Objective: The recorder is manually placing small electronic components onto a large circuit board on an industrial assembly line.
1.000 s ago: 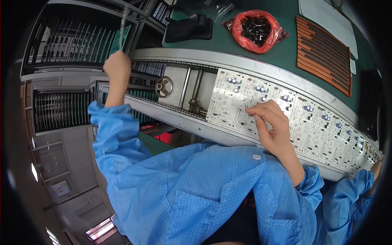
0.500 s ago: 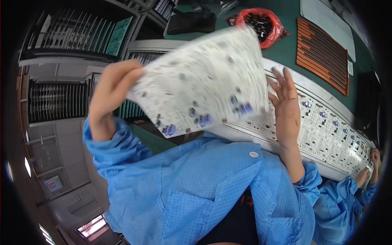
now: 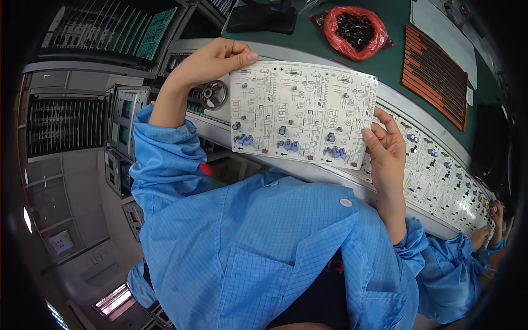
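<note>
Between my hands is a white circuit board [image 3: 308,110] with small parts, blue discs and black cylinders along its near edge. It is held above a rail that runs from left to right. My left hand [image 3: 217,63] pinches its far left corner between thumb and fingers. At the right edge my right hand [image 3: 385,140] grips the board, thumb on top and fingers at the side. More white circuit boards [image 3: 434,176] lie in a row along the rail to the right, partly behind my right hand.
A red plastic bag [image 3: 357,33] of small black parts stands on the green bench beyond. Right of it lies an orange slotted tray [image 3: 434,77]. Racks of boards [image 3: 66,124] stand at the left, near a metal handwheel [image 3: 213,94]. Another person's hands [image 3: 487,225] work at the far right.
The tilted, blurred board has levelled and moved right over the rail. My left hand has moved up and right with its corner. My right hand has closed on the right edge.
</note>
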### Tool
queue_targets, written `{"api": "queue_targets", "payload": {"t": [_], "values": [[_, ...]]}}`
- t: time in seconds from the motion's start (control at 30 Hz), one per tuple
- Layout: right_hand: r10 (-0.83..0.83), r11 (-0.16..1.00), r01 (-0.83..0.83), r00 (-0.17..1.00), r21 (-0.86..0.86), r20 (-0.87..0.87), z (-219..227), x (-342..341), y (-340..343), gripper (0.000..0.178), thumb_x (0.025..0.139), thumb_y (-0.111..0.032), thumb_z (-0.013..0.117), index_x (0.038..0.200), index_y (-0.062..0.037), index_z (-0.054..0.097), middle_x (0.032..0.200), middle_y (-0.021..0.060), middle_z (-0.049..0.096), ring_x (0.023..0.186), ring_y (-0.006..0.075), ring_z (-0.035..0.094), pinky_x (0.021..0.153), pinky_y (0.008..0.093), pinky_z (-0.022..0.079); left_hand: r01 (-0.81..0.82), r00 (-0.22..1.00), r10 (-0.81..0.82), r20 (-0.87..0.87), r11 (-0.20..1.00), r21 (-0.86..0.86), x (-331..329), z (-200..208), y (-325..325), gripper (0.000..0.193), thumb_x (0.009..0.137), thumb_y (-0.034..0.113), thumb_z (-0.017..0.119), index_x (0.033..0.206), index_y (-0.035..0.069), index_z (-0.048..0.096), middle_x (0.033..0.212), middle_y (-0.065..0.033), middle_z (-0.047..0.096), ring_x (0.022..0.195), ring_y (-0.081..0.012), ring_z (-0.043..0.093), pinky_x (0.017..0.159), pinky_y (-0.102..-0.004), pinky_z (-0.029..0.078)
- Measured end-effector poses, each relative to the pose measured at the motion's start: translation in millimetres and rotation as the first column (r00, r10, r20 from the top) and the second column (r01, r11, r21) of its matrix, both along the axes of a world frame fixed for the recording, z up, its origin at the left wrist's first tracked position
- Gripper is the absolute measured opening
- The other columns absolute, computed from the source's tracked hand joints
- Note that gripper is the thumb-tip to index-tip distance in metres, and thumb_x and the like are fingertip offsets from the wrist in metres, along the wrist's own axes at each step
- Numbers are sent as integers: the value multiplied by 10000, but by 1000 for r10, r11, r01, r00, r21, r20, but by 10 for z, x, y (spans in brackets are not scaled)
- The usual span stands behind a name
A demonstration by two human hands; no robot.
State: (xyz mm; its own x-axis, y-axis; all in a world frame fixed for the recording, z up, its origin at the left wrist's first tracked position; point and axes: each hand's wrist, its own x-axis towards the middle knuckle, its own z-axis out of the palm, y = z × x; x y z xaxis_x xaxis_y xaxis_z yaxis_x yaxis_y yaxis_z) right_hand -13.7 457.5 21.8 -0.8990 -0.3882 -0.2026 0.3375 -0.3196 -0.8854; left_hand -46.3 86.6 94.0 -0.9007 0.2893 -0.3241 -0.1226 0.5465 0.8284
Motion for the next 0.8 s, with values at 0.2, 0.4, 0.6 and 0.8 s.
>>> {"api": "queue_targets", "payload": {"t": [0.2,0.4,0.6,0.8], "values": [[21,998,-15,996,69,-90,157,-48,-66,502,930,17,564,1398,37,383,1066,141,696,966,149,667,868,255,519,-23,955,-51,-293,969,-245,56,200,698,302,975,273,595,985,-18,678,828,-21,678,739,-62,599,630,-240,460],[2,998,-13,977,-53,-211,430,-99,-63,492,996,-138,525,1427,35,361,1167,171,658,1049,183,641,905,292,503,12,995,12,-95,968,250,89,236,592,312,1006,260,536,1095,-17,649,956,-101,710,822,-158,663,711,-265,511],[150,965,-160,987,-208,-59,159,2,-85,830,908,-499,610,1468,27,296,1410,200,461,1262,256,502,1048,393,405,-296,897,435,70,477,827,365,-34,690,338,1042,229,445,1239,-30,536,1185,-153,644,1045,-211,645,909,-305,521],[193,726,-151,981,-671,-12,48,250,-235,936,818,-484,733,1464,27,290,1420,181,450,1291,270,477,1088,409,369,-372,841,471,267,145,917,679,-217,932,430,1047,244,417,1369,-40,391,1349,-165,546,1213,-241,570,1042,-374,473]]}}
